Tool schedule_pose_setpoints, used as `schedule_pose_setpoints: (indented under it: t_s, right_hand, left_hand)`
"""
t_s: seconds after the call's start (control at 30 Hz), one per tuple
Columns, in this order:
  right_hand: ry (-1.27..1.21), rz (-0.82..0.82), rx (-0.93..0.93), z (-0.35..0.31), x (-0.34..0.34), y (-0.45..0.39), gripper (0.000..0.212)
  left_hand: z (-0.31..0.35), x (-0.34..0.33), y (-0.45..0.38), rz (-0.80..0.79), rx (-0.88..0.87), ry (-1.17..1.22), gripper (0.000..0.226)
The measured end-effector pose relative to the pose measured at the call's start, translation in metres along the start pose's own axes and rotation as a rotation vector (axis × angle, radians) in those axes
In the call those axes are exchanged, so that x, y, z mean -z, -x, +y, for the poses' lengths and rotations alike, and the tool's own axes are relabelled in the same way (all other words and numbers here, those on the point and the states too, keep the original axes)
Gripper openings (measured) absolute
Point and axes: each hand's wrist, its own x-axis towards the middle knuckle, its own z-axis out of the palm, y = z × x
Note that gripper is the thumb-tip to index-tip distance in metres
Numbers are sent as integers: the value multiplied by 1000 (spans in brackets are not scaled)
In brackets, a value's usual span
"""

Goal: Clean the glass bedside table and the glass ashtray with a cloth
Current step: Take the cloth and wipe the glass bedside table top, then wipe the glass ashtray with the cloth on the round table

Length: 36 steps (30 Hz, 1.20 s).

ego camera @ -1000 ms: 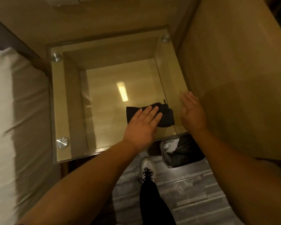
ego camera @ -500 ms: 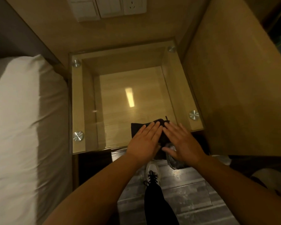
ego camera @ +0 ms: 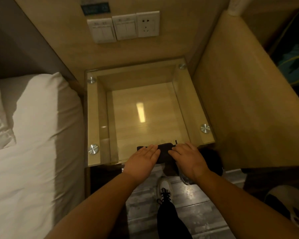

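The glass bedside table (ego camera: 145,94) has a clear top held by round metal studs over a wooden box frame. A dark folded cloth (ego camera: 164,150) lies at the top's front edge. My left hand (ego camera: 141,160) lies flat on the cloth's left end with straight fingers. My right hand (ego camera: 186,158) rests on its right end, fingers bent down onto the cloth. No ashtray is in view.
A bed with white pillow and sheet (ego camera: 33,144) runs along the left. A wooden partition (ego camera: 240,100) closes the right side. Wall switches and a socket (ego camera: 124,26) sit above the table. A bin with a dark liner (ego camera: 211,163) and my shoe (ego camera: 164,188) are on the grey floor.
The cloth has been drawn back to the table's front edge. My right hand moved from the table's right rim onto the cloth. The camera has tilted up, showing the wall switches.
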Motion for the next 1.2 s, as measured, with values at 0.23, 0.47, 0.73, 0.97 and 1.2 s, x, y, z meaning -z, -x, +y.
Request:
schedule_pose_setpoints:
  t_s: [0.23,0.47,0.73,0.97,1.2]
  right_hand:
    - [-185,2,-113,-44,-2,99,36]
    - [-343,93,-374,-57,16,237,29]
    - [-418,199,-725,-15,39,431,27]
    - [-415,288,-1018,39,30,603,25]
    - [-428,358,-1129,147,-12,725,29]
  left_hand:
    - [43,25,63,-148,-64,-14,44]
    - [134,48,103,-123,-180,-31,29]
    - [312,79,72,-152,-500,-26,30]
    - [511,84,36,-158,-731,-72,29]
    - [688,66,-33,-142,-838,-178,23]
